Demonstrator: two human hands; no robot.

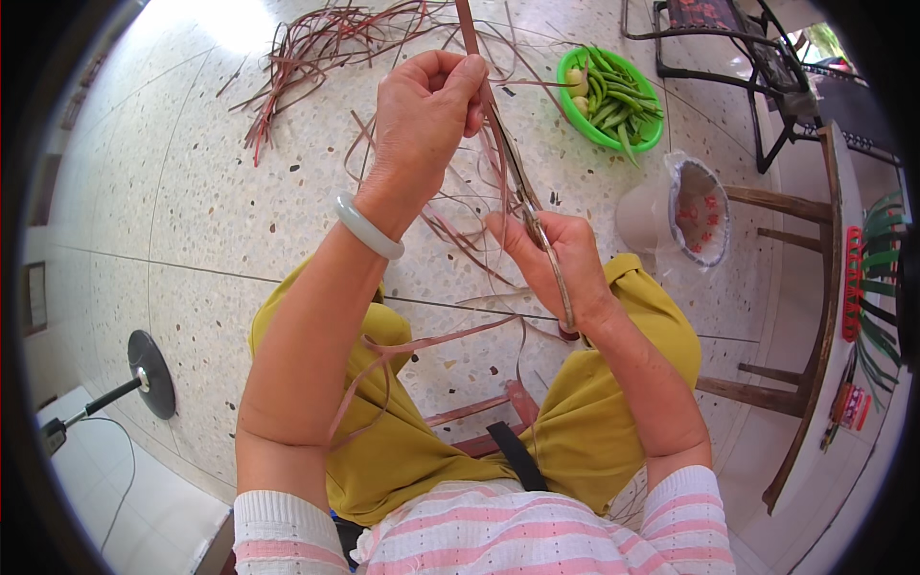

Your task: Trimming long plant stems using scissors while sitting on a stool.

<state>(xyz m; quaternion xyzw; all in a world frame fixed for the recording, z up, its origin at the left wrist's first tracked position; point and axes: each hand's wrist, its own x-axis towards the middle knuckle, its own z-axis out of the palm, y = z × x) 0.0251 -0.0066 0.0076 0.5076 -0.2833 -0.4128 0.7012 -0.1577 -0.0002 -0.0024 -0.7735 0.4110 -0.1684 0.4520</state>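
Observation:
A flat brown strip (467, 27) is pinched between the thumb and fingers of my left hand (428, 108), raised before me. Its upper end runs out of the top of the view. Just below that grip, the long blades of metal scissors (512, 154) lie along the strip. My right hand (564, 259) holds the scissors by their handles, palm side partly hidden. Whether the blades are parted is hard to tell. Narrow cut strips (460, 241) hang and lie on the floor between my hands. Another thin strip (438, 336) drapes over my left leg.
A tangled bundle of strips (302, 65) lies on the terrazzo floor (215, 194). Beyond my right hand are a green basket (575, 122) of green peppers and a lined bin (643, 215). A wooden table (808, 345) stands right, a round stand base (151, 374) left.

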